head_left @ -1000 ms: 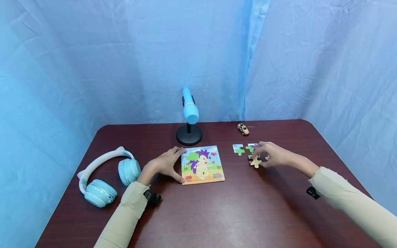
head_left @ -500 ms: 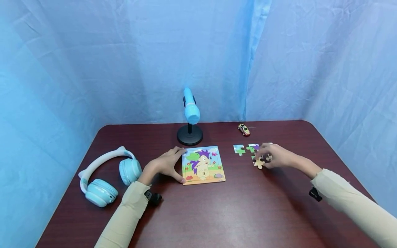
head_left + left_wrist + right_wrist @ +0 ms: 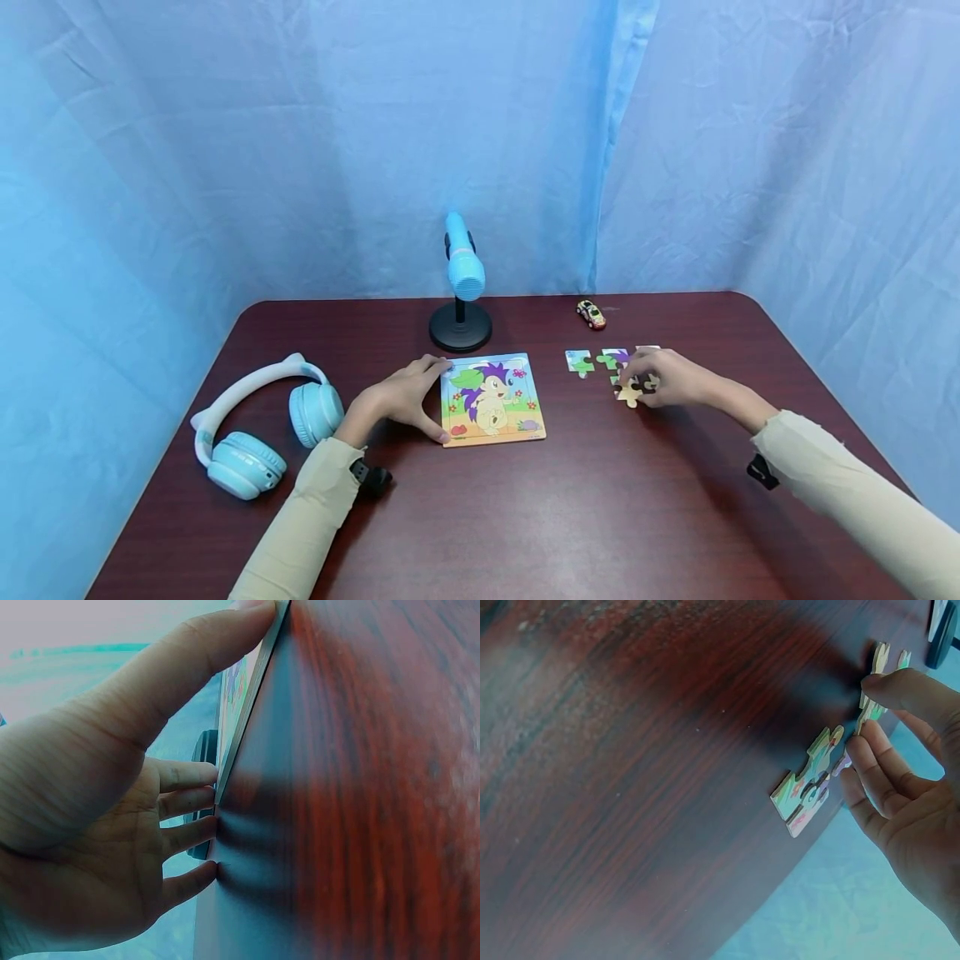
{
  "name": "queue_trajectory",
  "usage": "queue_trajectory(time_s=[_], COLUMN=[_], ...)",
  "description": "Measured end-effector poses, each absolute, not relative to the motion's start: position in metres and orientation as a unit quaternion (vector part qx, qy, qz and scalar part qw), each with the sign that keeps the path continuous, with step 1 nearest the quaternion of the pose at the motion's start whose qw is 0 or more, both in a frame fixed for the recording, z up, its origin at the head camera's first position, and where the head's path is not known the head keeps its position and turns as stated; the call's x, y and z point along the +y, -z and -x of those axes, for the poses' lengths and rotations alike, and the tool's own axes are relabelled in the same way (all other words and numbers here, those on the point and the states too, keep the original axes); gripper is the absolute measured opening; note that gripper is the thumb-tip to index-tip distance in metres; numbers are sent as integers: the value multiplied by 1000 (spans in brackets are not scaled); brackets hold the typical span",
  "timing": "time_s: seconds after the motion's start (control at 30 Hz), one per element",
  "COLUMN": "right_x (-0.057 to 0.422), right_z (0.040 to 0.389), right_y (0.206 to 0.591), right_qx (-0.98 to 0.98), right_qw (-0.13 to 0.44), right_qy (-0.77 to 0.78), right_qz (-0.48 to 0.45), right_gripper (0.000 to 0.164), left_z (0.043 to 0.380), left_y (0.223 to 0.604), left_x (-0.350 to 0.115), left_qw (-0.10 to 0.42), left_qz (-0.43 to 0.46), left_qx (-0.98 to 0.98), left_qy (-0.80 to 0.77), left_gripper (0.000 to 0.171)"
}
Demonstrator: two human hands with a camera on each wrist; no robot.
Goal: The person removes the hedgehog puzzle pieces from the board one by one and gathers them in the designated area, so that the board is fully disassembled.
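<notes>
A square puzzle board (image 3: 491,400) with a purple-haired hedgehog picture lies on the table. My left hand (image 3: 401,398) rests along its left edge, thumb on the near corner and fingertips at the far one. In the left wrist view the fingers (image 3: 187,774) are spread and fairly straight beside the board's edge. My right hand (image 3: 671,379) pinches a cream-coloured puzzle piece (image 3: 631,393) between thumb and fingers, low over the table. Other puzzle pieces (image 3: 580,362) lie around it, some partly hidden by the hand. Several joined or overlapping pieces (image 3: 802,787) show in the right wrist view.
Blue-and-white headphones (image 3: 243,467) lie at the left. A blue microphone (image 3: 466,273) on a round black base (image 3: 461,329) stands behind the board. A small toy car (image 3: 591,314) sits near the back edge of the dark wooden table (image 3: 525,517).
My right hand has shifted slightly to the right with the cream puzzle piece, closer to the pieces beside it. The left hand keeps its place on the board's edge.
</notes>
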State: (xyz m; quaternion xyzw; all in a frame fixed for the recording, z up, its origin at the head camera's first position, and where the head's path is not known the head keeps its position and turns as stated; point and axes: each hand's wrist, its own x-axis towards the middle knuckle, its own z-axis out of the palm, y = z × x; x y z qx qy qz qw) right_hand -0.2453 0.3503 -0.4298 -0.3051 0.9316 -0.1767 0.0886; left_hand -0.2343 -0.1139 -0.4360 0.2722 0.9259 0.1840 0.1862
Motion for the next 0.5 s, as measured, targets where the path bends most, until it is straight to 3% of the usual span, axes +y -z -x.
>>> queue_trajectory(time_s=[0.5], right_x=[351], right_z=[249], right_y=[431], right_qx=[929], right_qw=[83], right_qy=[177], right_qz=[313], right_gripper=[32], left_z=[235], left_y=[437], left_x=[-113], left_qw=[193], left_qz=[-264], left_qx=[927], left_qy=[-182], left_gripper=[120])
